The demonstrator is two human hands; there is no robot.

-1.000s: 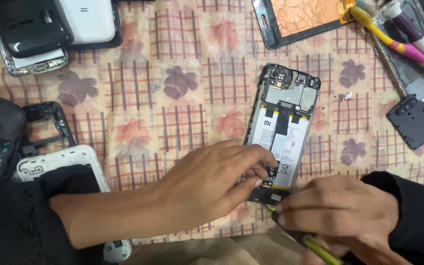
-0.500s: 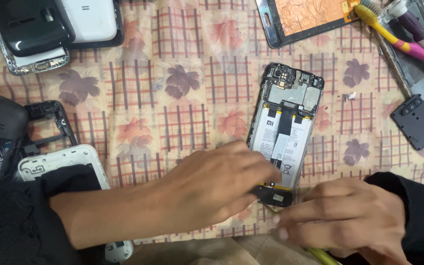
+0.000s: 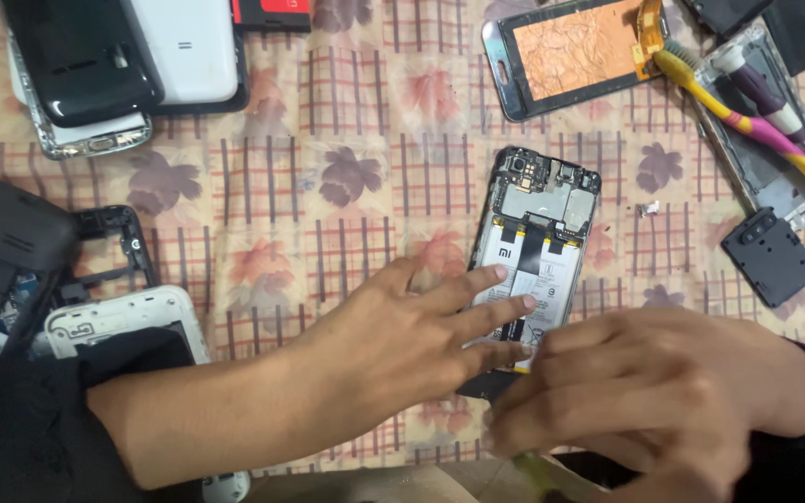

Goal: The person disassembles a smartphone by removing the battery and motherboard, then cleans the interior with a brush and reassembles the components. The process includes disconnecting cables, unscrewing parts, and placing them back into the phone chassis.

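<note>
So the opened phone (image 3: pixel 535 256) lies back-up on the checked cloth (image 3: pixel 328 140), toothbrush (image 3: pixel 747 121) well off to its upper right. Left hand (image 3: pixel 402 345) pins its lower half, fingers spread flat on the battery. Right hand (image 3: pixel 645 401), just below, looks pinched on a yellow-green tool (image 3: pixel 535 470); grip's blurry. I'd keep that flat pressure and pry shallow.

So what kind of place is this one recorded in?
Probably an informal phone-repair bench. An opened smartphone with exposed battery and circuit board lies under both hands on a floral checked cloth; around it lie a detached cracked screen panel, black and white phone shells and a yellow-pink toothbrush.
</note>
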